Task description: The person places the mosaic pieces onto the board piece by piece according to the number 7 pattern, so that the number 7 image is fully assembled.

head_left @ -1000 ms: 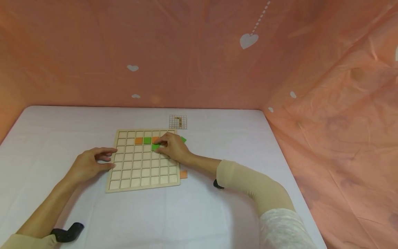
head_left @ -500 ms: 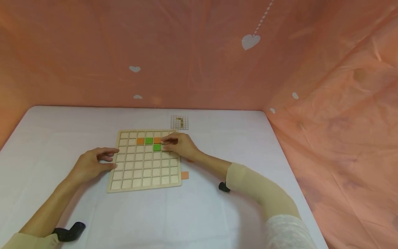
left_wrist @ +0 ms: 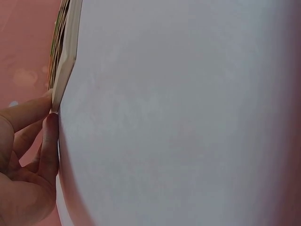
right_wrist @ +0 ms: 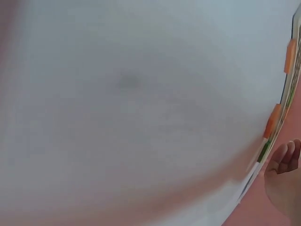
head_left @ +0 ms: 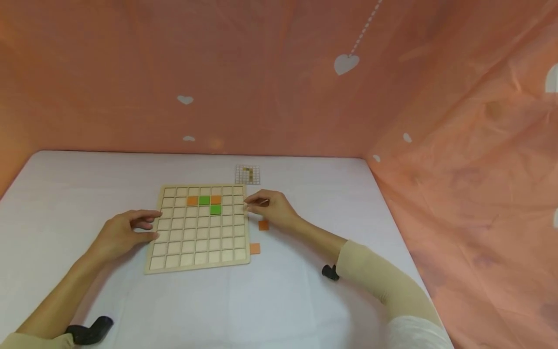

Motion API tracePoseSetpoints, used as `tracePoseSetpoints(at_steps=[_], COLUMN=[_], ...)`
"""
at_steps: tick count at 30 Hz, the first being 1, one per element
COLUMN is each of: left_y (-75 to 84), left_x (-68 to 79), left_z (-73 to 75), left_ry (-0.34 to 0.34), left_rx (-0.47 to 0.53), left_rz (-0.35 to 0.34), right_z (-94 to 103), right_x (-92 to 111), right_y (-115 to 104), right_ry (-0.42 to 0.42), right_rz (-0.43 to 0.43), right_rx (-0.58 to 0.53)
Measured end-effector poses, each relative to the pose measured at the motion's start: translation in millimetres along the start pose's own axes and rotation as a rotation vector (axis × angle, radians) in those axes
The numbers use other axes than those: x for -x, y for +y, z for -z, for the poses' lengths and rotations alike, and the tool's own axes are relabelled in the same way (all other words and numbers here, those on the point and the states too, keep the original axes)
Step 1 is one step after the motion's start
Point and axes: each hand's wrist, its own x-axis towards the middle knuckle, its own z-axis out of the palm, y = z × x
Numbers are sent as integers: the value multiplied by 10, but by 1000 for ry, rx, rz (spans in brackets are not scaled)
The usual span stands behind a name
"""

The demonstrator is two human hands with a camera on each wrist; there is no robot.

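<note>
A wooden grid board [head_left: 197,238] lies on the table, with orange and green square tiles in some cells, including an orange tile [head_left: 192,200] and a green tile [head_left: 215,209]. Thumb and fingers of my left hand [head_left: 119,233] touch the board's left edge, spread apart; the left wrist view shows its fingertips at the edge. At the board's right edge my right hand [head_left: 274,207] hovers with bent fingers, and a gap shows between thumb and forefinger. A loose green tile [right_wrist: 264,151] beside the board appears in the right wrist view; in the head view the hand hides it.
Two loose orange tiles, one [head_left: 263,225] apart from the board and one [head_left: 255,248] against its right edge, lie on the white tabletop [head_left: 279,300]. A small pattern card [head_left: 247,175] sits behind the board. Peach cloth [head_left: 261,97] hangs around the table.
My right hand has moved right, off the tiles on the board to its right edge. An orange tile that the hand hid now shows. My left hand stays at the left edge.
</note>
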Motion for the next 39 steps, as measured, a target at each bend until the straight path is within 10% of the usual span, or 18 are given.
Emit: tracePoseSetpoints(at_steps=[20, 39], left_y=[49, 33], left_x=[32, -25], left_z=[8, 27], left_ry=[-33, -18], left_rx=[4, 7], left_rz=[6, -3], right_z=[166, 41], right_x=[511, 543], right_y=[240, 300], right_ry=[-31, 48], right_rz=[-13, 82], right_rx=[174, 315])
